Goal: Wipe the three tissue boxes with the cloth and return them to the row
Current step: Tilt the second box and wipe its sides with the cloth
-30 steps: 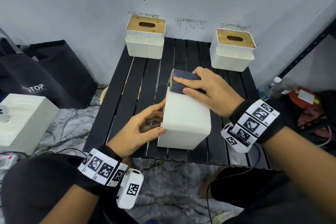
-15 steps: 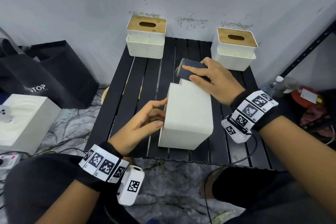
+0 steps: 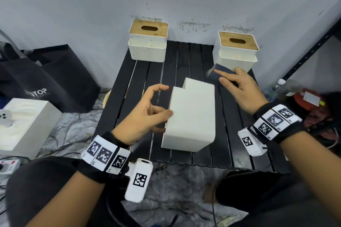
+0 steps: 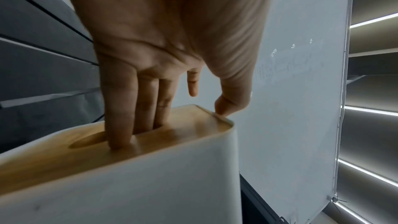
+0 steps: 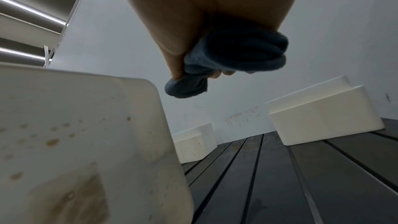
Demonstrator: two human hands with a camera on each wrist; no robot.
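A white tissue box [image 3: 191, 114] lies on its side in the middle of the black slatted table [image 3: 184, 57]. My left hand [image 3: 158, 108] grips it at its wooden lid. In the left wrist view three fingers [image 4: 120, 108] reach into the lid's slot and the thumb presses the rim of the box [image 4: 129, 185]. My right hand [image 3: 227, 79] holds a folded dark blue cloth [image 3: 215, 73] off the box, just beyond its far right corner. The cloth [image 5: 232, 54] hangs above the table beside the box's brown-stained side [image 5: 75, 142]. Two more boxes stand upright at the back, left [image 3: 147, 42] and right [image 3: 236, 51].
A black bag [image 3: 55, 79] and a white carton [image 3: 24, 125] sit on the floor to the left. Bottles [image 3: 275, 88] and a red object [image 3: 310, 101] lie at the right under a black shelf post [image 3: 313, 46]. The wall stands close behind the table.
My right hand slid the cloth along the top of the box, off its far end, then away to the right. My left index finger lifted off the box.
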